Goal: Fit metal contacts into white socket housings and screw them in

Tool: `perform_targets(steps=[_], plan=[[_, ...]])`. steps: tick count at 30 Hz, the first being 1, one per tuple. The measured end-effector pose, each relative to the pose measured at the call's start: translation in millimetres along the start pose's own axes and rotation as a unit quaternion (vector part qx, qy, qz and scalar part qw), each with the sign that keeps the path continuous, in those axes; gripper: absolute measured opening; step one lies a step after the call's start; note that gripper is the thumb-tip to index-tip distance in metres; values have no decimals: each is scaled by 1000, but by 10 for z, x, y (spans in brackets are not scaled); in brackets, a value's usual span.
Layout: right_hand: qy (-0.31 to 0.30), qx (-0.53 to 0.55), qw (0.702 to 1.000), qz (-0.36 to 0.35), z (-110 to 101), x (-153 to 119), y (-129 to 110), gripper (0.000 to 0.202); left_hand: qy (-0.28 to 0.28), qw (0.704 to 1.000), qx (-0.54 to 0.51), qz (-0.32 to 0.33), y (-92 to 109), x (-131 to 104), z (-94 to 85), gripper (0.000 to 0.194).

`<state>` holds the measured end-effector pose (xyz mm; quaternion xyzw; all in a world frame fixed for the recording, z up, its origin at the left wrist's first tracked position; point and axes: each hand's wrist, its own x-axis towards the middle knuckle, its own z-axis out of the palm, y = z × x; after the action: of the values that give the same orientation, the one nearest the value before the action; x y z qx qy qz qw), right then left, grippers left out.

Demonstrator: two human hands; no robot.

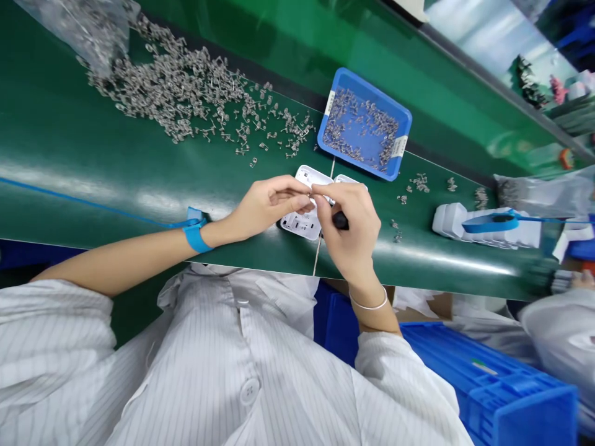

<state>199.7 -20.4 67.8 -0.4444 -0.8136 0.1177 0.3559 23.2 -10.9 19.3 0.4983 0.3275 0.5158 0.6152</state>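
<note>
My left hand and my right hand meet fingertip to fingertip above a white plastic housing. The left thumb and forefinger are pinched; whatever is between them is too small to make out. In my right hand, a tool with a rounded black end is tucked against the palm, its other end hidden. The right forefinger and thumb also pinch close to the left fingertips. A second white housing lies partly covered by my right hand. A blue strap circles my left wrist.
Small metal springs lie heaped at the back left beside a clear bag. More fill a blue tray behind my hands. Rightward are small spring clusters and a white foam piece. A blue crate stands below the bench.
</note>
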Motion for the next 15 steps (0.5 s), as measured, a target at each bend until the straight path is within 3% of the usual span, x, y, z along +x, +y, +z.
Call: perform_targets(steps=[7,15], plan=[[-37,2,998,46,0,-18,53,20,44,998,44,-5,-28,26,-33,43],[-77,49,991,101,-100,14,110,17,56,982,167,62,-9,49,-74,27]])
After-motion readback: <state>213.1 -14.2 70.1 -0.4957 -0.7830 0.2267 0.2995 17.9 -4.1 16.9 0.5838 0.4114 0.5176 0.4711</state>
